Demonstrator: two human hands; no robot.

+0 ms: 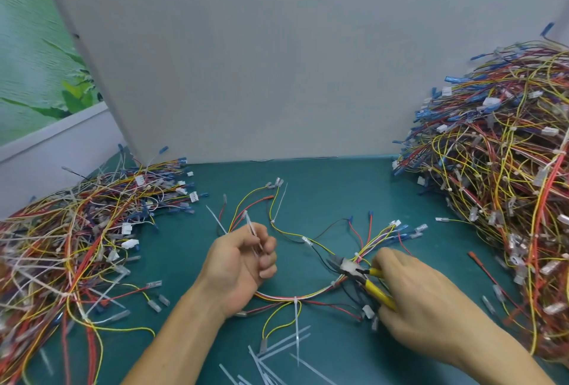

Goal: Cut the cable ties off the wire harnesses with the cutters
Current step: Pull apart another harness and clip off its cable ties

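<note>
Multicoloured wire harness (320, 291), part-cleared: loose white cable tie (253, 235) pinched by left hand (243, 264); yellow-handled cutters (366, 280) gripped by right hand (428, 304) upon it; fastened ties (296, 317) remaining.

I work at a flat teal-green tabletop (323, 187) with a smooth, matte surface. At its far edge stands a tall pale grey panel (246, 55), plain and unmarked, which fills most of what I see ahead. The panel's left edge slants up and away in my wide view. Past that edge, to my left, is a wall picture of green leaves on a pale blue-green ground (34, 70), with a white ledge (46, 141) running below it. The light is soft and even, leaving only faint shadows on the tabletop.
</note>
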